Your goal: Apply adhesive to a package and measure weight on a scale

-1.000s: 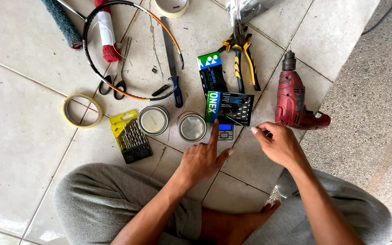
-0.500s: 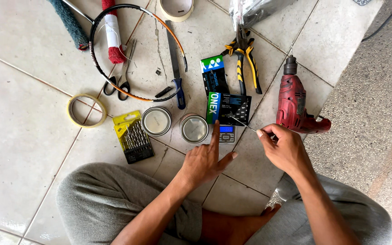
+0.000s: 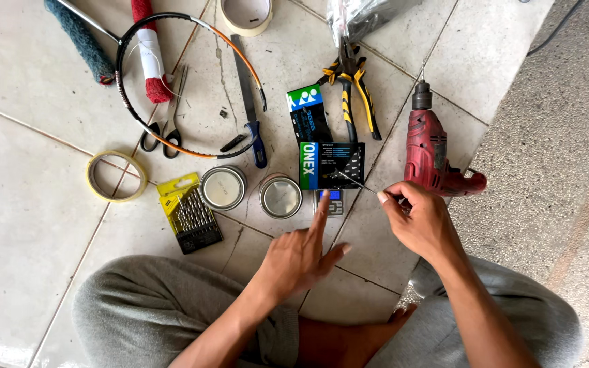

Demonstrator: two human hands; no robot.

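Left hand (image 3: pixel 299 255), fingers spread and holding nothing, presses the scale (image 3: pixel 330 202); right hand (image 3: pixel 420 221) pinches what looks like a thin needle (image 3: pixel 351 180), tip kept over it.

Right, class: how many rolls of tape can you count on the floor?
2. One yellowish tape roll lies at the left beside the drill bit set; a cream tape roll sits at the top edge, partly cut off. Others may be hidden.
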